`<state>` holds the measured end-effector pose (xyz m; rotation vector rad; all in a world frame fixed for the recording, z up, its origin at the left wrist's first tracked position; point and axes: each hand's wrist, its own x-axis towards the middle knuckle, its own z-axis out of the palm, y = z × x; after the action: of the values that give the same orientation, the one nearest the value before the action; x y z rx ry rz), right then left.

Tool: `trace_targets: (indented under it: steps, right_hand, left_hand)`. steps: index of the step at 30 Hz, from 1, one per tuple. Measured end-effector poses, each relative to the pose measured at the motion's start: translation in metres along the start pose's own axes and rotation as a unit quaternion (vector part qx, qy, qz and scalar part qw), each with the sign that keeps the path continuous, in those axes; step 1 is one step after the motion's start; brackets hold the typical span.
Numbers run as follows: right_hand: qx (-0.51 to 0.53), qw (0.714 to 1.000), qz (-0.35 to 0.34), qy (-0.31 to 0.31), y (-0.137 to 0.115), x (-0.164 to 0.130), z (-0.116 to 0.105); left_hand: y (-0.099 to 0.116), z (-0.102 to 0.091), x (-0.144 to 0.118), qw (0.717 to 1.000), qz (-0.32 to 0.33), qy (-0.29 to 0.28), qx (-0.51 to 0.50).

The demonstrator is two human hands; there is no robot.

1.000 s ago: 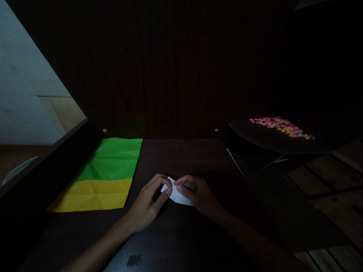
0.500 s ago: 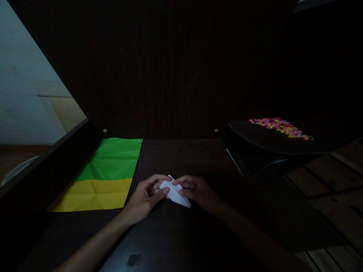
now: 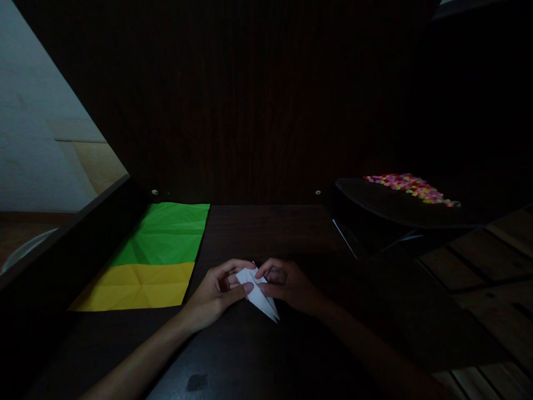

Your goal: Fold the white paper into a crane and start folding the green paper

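Observation:
A small folded white paper [image 3: 259,295] with a pointed lower tip is held just above the dark wooden desk [image 3: 266,233]. My left hand [image 3: 216,291] pinches its upper left part between thumb and fingers. My right hand [image 3: 289,283] grips its upper right part, fingers curled over the paper's top. The point of the paper sticks out below both hands toward me. The scene is dim, so the paper's folds are hard to make out.
A creased green sheet [image 3: 166,233] and a creased yellow sheet [image 3: 137,286] lie flat at the desk's left. A dark raised surface at the right carries a heap of small coloured bits [image 3: 410,186]. A dark wooden panel stands behind the desk.
The white paper has turned between my hands: its long point now aims down toward me instead of to the right. Both hands shifted slightly nearer to me.

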<state>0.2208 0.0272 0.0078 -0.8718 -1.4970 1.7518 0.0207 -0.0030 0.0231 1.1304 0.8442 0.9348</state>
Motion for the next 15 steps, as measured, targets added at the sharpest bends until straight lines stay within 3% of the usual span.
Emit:
trace_targets:
  steps: [9, 15]
  right_hand:
    - [-0.069, 0.996, -0.044, 0.025, -0.005, -0.003, 0.008]
    - [-0.129, 0.987, -0.066, 0.064, -0.005, -0.004, 0.013]
  left_hand:
    - [-0.004, -0.001, -0.003, 0.999, -0.007, -0.028, 0.036]
    - [-0.001, 0.006, -0.003, 0.999, -0.013, -0.043, 0.008]
